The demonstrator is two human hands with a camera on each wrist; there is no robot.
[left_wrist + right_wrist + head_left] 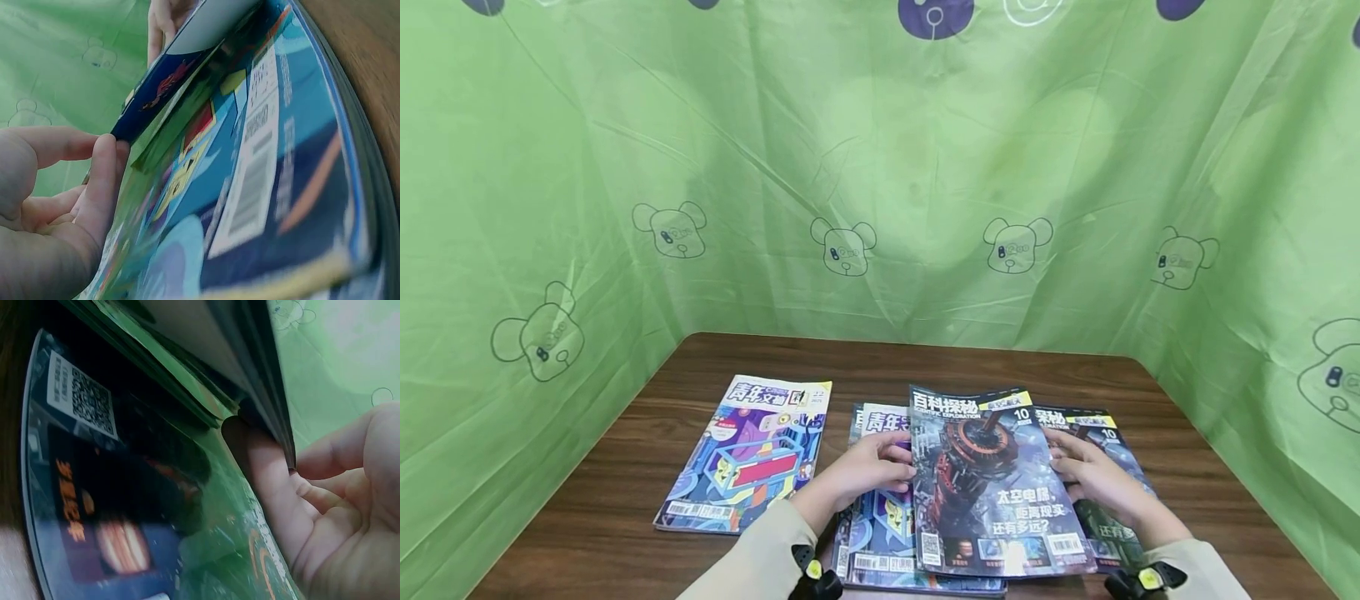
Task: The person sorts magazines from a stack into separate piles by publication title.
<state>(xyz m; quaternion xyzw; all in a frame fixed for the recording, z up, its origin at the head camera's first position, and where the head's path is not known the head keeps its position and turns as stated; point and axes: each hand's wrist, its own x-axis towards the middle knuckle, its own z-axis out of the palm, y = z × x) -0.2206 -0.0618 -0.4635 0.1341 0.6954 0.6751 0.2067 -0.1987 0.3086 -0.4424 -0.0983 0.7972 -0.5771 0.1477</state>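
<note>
Both hands hold a dark blue magazine with a red and black space structure on its cover, raised over the other magazines. My left hand pinches its left edge; in the left wrist view the fingertips meet at that edge. On the other side my right hand pinches the right edge between thumb and fingers. Beneath lies a colourful magazine, partly covered. A second dark space magazine lies under the right hand, largely hidden.
Another colourful magazine lies apart at the left of the brown wooden table. A green curtain with bear drawings hangs around the table's back and sides.
</note>
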